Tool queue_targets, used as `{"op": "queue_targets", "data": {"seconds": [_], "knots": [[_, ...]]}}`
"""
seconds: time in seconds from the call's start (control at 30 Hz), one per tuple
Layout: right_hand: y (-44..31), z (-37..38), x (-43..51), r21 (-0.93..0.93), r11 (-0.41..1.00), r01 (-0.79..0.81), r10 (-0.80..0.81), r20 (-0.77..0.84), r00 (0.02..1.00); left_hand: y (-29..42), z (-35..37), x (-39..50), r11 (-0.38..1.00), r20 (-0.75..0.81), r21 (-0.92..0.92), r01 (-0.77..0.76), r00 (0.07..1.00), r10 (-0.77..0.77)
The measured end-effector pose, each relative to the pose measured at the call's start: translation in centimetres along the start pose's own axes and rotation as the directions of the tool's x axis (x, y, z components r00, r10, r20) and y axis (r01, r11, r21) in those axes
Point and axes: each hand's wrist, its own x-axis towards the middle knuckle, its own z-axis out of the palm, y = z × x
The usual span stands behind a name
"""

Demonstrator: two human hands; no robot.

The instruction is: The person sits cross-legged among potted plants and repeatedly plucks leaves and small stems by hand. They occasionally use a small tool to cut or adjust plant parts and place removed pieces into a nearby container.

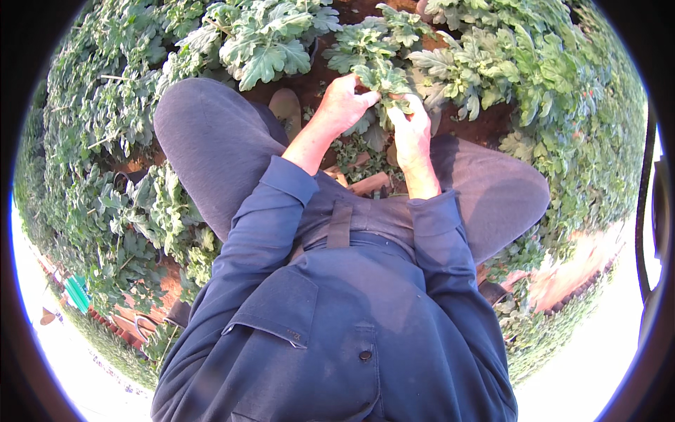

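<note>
Between my knees, a leafy chrysanthemum plant (382, 76) with lobed green leaves reaches up to both hands. My left hand (343, 101) pinches in at the left side of its top shoot, thumb and fingers close together. From the right, my right hand (412, 129) grips the front of the same shoot with thumb and forefinger, the two hands only a little apart. Leaves hide the fingertips, so the exact hold on the stem is not visible.
Dense chrysanthemum plants (121, 89) crowd the left side, and more plants (527, 68) stand at the right. Below my hands lies a brown wooden piece (370, 183) near small leaves. My shoe (285, 112) rests on reddish soil. A dark pot (178, 313) stands behind at left.
</note>
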Motion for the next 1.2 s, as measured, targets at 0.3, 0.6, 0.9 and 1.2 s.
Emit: {"op": "queue_targets", "data": {"seconds": [0.3, 0.6, 0.9, 1.2], "knots": [[-0.4, -0.6, -0.3, -0.009, 0.999, -0.045, 0.046, 0.032, 0.998, 0.0, 0.1, 0.0, 0.982, -0.049, -0.075, 0.175, 0.983, -0.179], [-3.4, -0.6, -0.4, -0.390, 0.855, 0.340, -0.422, -0.144, 0.895, 0.7, 0.4, -0.8, 0.958, 0.028, -0.235, 0.162, 0.987, -0.160], [-3.0, -0.3, -1.7, -0.603, 0.640, 0.477, -0.548, 0.078, 0.833, 0.5, 0.6, -0.9, 0.849, 0.068, -0.404, 0.340, 0.937, -0.342], [-1.7, 0.2, -2.8, -0.622, 0.652, 0.433, -0.487, 0.095, 0.868, -0.2, 0.7, -0.9, 0.803, 0.127, -0.516, 0.297, 0.954, -0.271]]}}
